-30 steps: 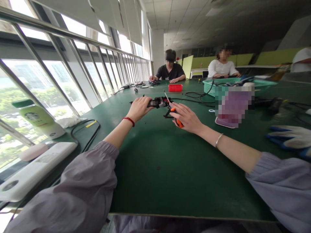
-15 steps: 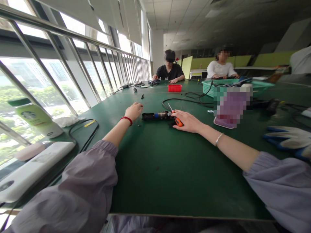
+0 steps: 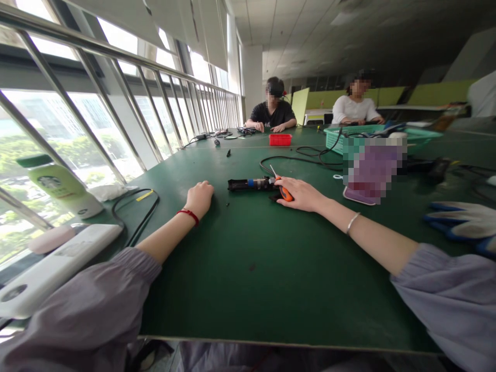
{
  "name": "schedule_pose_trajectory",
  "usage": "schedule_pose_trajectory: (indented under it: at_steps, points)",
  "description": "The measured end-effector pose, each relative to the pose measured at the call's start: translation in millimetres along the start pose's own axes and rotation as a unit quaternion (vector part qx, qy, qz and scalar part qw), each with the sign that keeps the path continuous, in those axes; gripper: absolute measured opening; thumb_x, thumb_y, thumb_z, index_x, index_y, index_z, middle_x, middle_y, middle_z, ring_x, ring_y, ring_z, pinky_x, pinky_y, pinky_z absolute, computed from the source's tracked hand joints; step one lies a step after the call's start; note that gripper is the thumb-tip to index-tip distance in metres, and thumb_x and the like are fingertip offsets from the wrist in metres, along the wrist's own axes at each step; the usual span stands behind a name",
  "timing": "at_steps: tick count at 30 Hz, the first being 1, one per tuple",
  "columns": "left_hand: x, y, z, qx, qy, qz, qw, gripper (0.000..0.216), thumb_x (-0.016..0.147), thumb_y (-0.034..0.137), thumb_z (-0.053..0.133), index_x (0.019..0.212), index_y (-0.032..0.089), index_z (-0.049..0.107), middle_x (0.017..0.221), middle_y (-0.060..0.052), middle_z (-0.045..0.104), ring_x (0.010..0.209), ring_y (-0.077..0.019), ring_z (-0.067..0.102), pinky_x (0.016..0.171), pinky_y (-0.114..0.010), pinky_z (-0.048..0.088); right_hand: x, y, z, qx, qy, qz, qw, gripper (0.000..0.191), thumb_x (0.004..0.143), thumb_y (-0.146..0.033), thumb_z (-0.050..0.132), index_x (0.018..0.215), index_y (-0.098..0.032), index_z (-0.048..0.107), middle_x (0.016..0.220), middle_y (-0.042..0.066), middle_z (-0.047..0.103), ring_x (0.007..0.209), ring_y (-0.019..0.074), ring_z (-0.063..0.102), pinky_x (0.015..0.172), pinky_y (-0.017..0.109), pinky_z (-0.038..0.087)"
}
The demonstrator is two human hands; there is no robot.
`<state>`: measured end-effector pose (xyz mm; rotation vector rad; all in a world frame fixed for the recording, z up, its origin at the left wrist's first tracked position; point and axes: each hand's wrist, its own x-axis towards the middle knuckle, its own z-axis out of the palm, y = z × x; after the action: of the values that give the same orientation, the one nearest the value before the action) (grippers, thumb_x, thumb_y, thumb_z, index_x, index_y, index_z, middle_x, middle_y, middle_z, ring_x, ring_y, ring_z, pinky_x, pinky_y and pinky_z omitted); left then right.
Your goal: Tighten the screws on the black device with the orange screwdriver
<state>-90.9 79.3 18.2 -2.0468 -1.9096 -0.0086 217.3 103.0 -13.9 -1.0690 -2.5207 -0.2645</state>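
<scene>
A black cylindrical device with a blue band lies across the green table between my hands. My right hand rests at its right end, wrapped round a screwdriver with an orange and black handle; the thin shaft points up and to the left. To the left of the device, apart from it, my left hand lies on the table with its fingers curled in. What those fingers hold, if anything, is hidden. A tiny black piece sits on the table just below the device's left end.
On the left stand a green-capped bottle, a white box-like device and a black cable. Rightward are a teal basket, a purple phone-like object and gloves. Beyond a red tray, two people sit.
My left hand has drawn back to the left and nearer to me, away from the device. My right hand keeps its hold on the screwdriver.
</scene>
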Motion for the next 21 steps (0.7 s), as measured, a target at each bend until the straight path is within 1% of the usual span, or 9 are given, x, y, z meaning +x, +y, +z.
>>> schedule_pose_trajectory:
  at_steps: [3,7,10,13,15,17,19,21]
  points:
    - [-17.3,16.1,-5.9,-0.034,0.007,0.066,0.997,0.034,0.084,0.012,0.037,0.093,0.02,0.069,0.101,-0.01,0.063,0.091,-0.0232,0.061,0.069,-0.03,0.049,-0.2,-1.3,0.2,0.001,0.0,0.003,1.0,0.05,0.082,-0.046,0.052,0.124,-0.019,0.046,0.134,0.015,0.05,0.12,0.0278,0.051,0.096,0.045,0.044]
    - [-32.1,32.1,-11.0,-0.075,0.017,0.104,0.992,0.036,0.085,0.014,0.039,0.106,0.023,0.066,0.106,-0.005,0.063,0.092,-0.0208,0.062,0.069,-0.027,0.049,-0.8,-2.9,0.4,-0.001,0.0,0.009,1.0,0.05,0.082,-0.045,0.052,0.124,-0.019,0.046,0.135,0.015,0.05,0.118,0.0276,0.052,0.094,0.043,0.046]
    - [-36.3,35.9,-14.0,-0.05,0.014,0.154,0.987,0.037,0.086,0.012,0.039,0.107,0.024,0.066,0.105,-0.006,0.062,0.095,-0.021,0.06,0.07,-0.026,0.048,-0.9,-4.2,0.0,-0.008,-0.003,0.009,1.0,0.049,0.083,-0.044,0.051,0.124,-0.018,0.046,0.134,0.015,0.05,0.117,0.0276,0.053,0.092,0.043,0.047]
    - [-38.5,36.8,-15.6,-0.007,0.001,0.196,0.981,0.036,0.086,0.01,0.039,0.104,0.022,0.067,0.102,-0.008,0.061,0.096,-0.0226,0.059,0.07,-0.028,0.048,-0.5,-6.7,-0.5,-0.017,-0.005,0.005,1.0,0.048,0.083,-0.043,0.051,0.124,-0.017,0.047,0.133,0.015,0.051,0.117,0.0279,0.053,0.094,0.043,0.046]
    - [-39.7,38.9,-14.7,-0.006,0.009,0.212,0.977,0.036,0.087,0.01,0.038,0.106,0.021,0.065,0.102,-0.009,0.06,0.096,-0.0226,0.058,0.07,-0.028,0.048,-0.1,-9.2,-0.5,-0.023,-0.005,0.005,1.0,0.049,0.083,-0.041,0.051,0.124,-0.016,0.047,0.133,0.015,0.051,0.118,0.0285,0.052,0.095,0.043,0.045]
    - [-40.1,43.3,-11.8,-0.023,0.033,0.216,0.975,0.037,0.088,0.011,0.037,0.116,0.021,0.06,0.104,-0.009,0.059,0.097,-0.022,0.057,0.07,-0.028,0.049,0.2,-11.9,-0.4,-0.028,-0.004,0.007,1.0,0.05,0.083,-0.041,0.051,0.125,-0.015,0.047,0.134,0.015,0.05,0.118,0.0294,0.051,0.094,0.043,0.046]
    - [-39.0,49.1,-7.7,-0.038,0.058,0.216,0.974,0.042,0.089,0.013,0.036,0.127,0.02,0.051,0.106,-0.01,0.058,0.097,-0.0221,0.055,0.071,-0.029,0.049,0.5,-14.4,-0.2,-0.033,-0.002,0.009,0.999,0.05,0.082,-0.041,0.051,0.125,-0.015,0.047,0.135,0.016,0.049,0.117,0.0303,0.051,0.093,0.043,0.046]
    - [-36.3,54.1,-3.4,-0.042,0.067,0.217,0.973,0.042,0.089,0.013,0.035,0.128,0.018,0.05,0.107,-0.011,0.057,0.096,-0.0226,0.054,0.072,-0.03,0.049,0.5,-16.2,-0.2,-0.038,-0.001,0.01,0.999,0.051,0.082,-0.041,0.051,0.125,-0.015,0.047,0.137,0.016,0.048,0.116,0.0308,0.052,0.092,0.043,0.047]
